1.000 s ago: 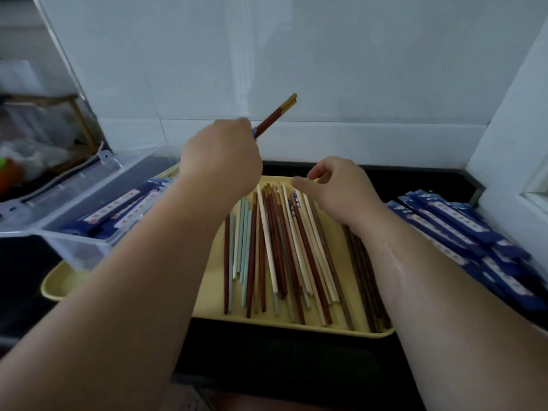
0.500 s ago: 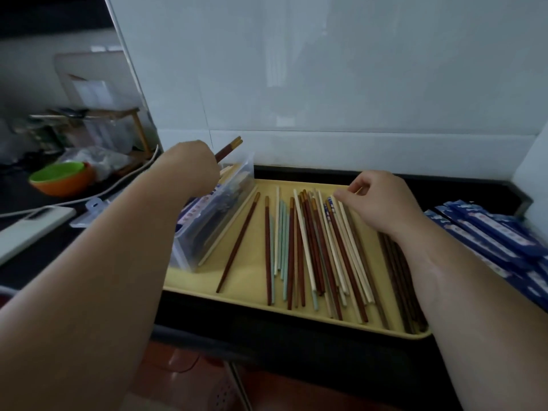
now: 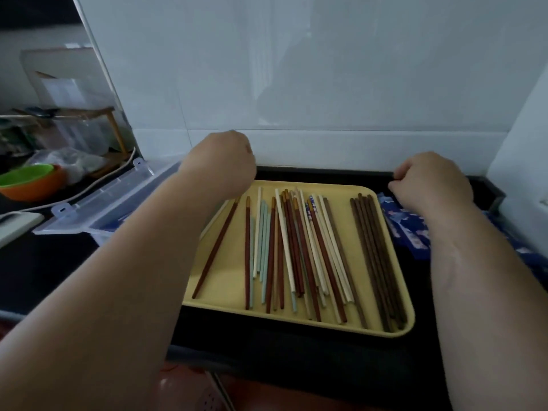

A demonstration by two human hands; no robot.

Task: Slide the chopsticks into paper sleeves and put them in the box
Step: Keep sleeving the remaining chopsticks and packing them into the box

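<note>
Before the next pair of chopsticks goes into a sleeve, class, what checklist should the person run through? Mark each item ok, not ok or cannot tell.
1. Loose chopsticks to pick from: ok, many lie on the yellow tray.
2. Blue paper sleeves within reach: ok, they lie just under the right hand and its forearm.
3. Clear box open: ok, its lid lies folded back.
4. Left hand grip empty: cannot tell, its curled fingers face away from the camera.
5. Right hand grip empty: cannot tell, fingers curled.
</note>
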